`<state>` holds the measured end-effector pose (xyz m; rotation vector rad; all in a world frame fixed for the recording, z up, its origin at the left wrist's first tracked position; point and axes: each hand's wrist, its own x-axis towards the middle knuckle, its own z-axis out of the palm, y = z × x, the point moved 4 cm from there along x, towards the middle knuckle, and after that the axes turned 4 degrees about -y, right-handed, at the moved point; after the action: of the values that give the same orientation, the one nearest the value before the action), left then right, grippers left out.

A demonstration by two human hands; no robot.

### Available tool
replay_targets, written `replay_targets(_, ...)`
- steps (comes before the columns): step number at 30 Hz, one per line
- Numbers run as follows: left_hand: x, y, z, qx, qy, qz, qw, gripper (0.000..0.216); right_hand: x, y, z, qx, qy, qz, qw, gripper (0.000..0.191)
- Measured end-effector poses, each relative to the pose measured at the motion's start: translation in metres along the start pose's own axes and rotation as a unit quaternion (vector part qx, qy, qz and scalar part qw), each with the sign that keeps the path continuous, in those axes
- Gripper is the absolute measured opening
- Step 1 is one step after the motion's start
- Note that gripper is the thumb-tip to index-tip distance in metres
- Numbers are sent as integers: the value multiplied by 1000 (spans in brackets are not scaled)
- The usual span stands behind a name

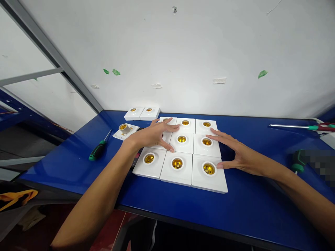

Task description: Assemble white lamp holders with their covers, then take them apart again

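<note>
- White plastic lies under both palms. The left hand (154, 135) rests flat and palm down, fingers spread, on the left column of a three-by-three block of lamp holders (183, 149). Its grip is released and closed round nothing.
- The right hand (235, 153) is just as slack. Its fingers stretch leftward and the fingertips touch the middle-right holder (213, 150). The thumb sits by the right edge of the near-right holder (209, 181). It grasps nothing.
- The block lies between the two hands. The left hand is on top of it from the left, and the right hand stays against its right side, mostly off the tiles.
- The tiles sit edge to edge with their brass sockets up. Their rows run left to right, roughly along the near edge of the counter (248, 209).
- The left column may sit slightly askew, but the hand hides that joint.
- A strip of bare blue separates the near row from the counter's near edge. The far row is close to the wall (183, 52).
- To the right there is open counter as far as a green-handled tool (298, 161), which is partly blurred. A long screwdriver (293, 126) lies far right by the wall.
- To the left, a pair of holders (141, 113) sits apart at the far side. A loose holder (125, 131) lies nearer, and a green screwdriver (98, 150) lies beyond it.
</note>
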<state>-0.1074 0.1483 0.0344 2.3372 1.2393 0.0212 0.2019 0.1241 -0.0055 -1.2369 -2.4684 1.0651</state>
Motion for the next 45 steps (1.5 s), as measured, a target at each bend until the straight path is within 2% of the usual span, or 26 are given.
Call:
replay_targets(16,-2,0,1,-9,-21,-19,1000,95,-1,-1,1,9,6,-28,1000,90)
replay_targets(27,-3,8,-2,-12,-8,-25,1000,93,-1,-1,2,14,3,-26,1000,91)
replay_targets(36,-4,0,-4,1,19,-31,999,96,0,1,1,25,-1,-25,999,90)
replay_targets(38,-4,7,-4,-6,34,-31,999,95,0,-2,1,35,8,-32,999,84)
replay_targets(40,-3,22,-3,-14,73,-18,997,85,1,-6,2,39,35,-45,998,76)
replay_targets(45,-3,89,21,30,216,98,971,47,6,-11,8,14,114,-65,991,63)
